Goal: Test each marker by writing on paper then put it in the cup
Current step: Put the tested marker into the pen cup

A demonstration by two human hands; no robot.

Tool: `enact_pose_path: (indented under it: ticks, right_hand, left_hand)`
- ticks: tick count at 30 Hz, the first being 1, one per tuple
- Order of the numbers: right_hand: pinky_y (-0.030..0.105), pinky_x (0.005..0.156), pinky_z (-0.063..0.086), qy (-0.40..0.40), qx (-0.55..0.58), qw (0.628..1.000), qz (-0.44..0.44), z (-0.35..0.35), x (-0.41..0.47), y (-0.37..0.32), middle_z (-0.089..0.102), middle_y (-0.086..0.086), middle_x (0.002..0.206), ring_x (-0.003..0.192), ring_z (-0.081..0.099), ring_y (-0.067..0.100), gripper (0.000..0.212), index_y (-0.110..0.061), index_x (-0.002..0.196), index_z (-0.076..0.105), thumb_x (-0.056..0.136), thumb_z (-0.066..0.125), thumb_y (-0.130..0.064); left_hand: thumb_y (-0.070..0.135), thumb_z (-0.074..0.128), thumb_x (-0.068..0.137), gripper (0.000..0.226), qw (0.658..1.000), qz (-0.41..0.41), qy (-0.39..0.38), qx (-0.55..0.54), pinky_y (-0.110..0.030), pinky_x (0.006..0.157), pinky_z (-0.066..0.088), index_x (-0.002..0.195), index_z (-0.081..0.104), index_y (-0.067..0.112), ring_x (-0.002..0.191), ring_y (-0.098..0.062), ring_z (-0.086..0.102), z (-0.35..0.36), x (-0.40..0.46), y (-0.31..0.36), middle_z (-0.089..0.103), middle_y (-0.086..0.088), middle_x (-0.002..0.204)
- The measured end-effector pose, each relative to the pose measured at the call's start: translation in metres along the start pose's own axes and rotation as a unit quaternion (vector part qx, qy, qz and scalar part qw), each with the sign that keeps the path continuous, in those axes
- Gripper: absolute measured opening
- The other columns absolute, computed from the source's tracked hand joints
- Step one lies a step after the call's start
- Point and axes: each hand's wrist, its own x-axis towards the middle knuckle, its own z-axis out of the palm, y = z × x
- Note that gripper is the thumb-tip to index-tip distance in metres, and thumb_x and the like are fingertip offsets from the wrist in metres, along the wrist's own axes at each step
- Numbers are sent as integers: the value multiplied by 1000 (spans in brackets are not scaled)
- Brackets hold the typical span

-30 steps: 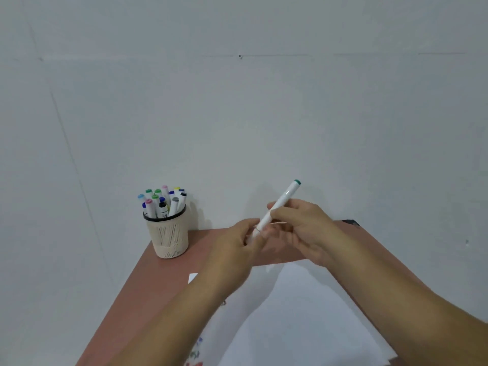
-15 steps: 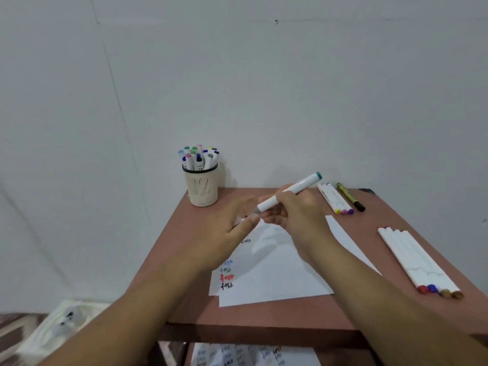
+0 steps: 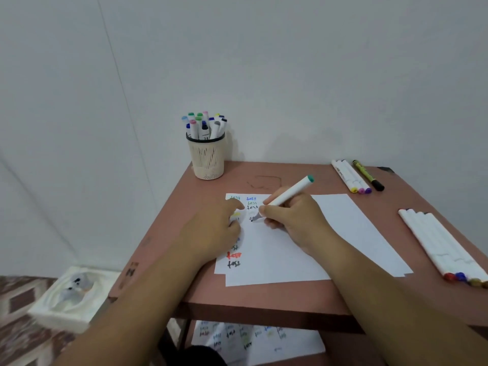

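My right hand (image 3: 295, 220) grips a white marker (image 3: 287, 192) with a green end cap, and its dark tip touches the white paper (image 3: 330, 233) below several small coloured test words. My left hand (image 3: 211, 228) rests on the paper's left part, its fingers curled round a small pale piece that looks like the marker's cap. A beige mesh cup (image 3: 208, 159) stands at the table's far left corner with several markers (image 3: 203, 125) upright in it.
On the brown table (image 3: 290, 175), three white markers (image 3: 350, 175) and a yellow-black pen (image 3: 368, 175) lie at the back right. A row of white markers (image 3: 443, 247) lies along the right edge. Written sheets (image 3: 258, 339) lie on the shelf below. A white tray (image 3: 71, 297) sits on the floor at left.
The view tilted down to the table. My hands came apart from the marker's end. My right hand lowered the marker tip onto the paper, and my left hand settled on the sheet.
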Motion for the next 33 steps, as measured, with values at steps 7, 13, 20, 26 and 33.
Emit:
enact_pose_path:
  ticks: [7, 13, 20, 26, 33]
  right_hand:
    - [37, 71, 59, -21, -36, 999, -8, 1, 2, 3, 71, 10, 73, 65, 66, 21, 10, -8, 80, 72, 82, 81, -6]
    - [32, 68, 58, 10, -49, 999, -10, 2, 1, 4, 69, 1, 67, 61, 65, 16, 10, -11, 81, 71, 84, 78, -5]
    - [27, 64, 53, 27, -58, 998, -12, 1, 1, 5, 65, -3, 63, 58, 61, 14, 9, -11, 83, 70, 84, 78, -7]
    - [31, 65, 55, 19, -69, 997, -18, 0, 0, 4, 65, 0, 67, 62, 61, 17, 12, -16, 79, 69, 84, 77, -8]
    - [34, 62, 48, 30, -55, 998, -15, -1, 1, 3, 60, -5, 59, 59, 55, 17, 13, -12, 77, 66, 81, 74, -3]
  left_hand:
    - [24, 48, 93, 39, 999, 35, 12, 27, -29, 77, 42, 130, 58, 35, 95, -11, 52, 4, 3, -2, 62, 8, 123]
    - [24, 49, 93, 36, 999, 41, 17, 25, -28, 72, 40, 126, 59, 35, 90, -10, 49, 4, 2, -2, 55, 13, 106]
    - [23, 48, 93, 35, 998, 55, 12, 30, -28, 71, 40, 123, 61, 35, 87, -9, 49, 2, 0, -1, 49, 16, 97]
    - [22, 48, 94, 39, 998, 61, 5, 32, -28, 73, 40, 129, 59, 35, 89, -10, 48, 1, 0, -1, 48, 15, 93]
    - [23, 46, 97, 47, 998, 57, -5, 2, -37, 88, 48, 143, 39, 34, 99, -14, 51, -1, -3, -1, 58, 9, 107]
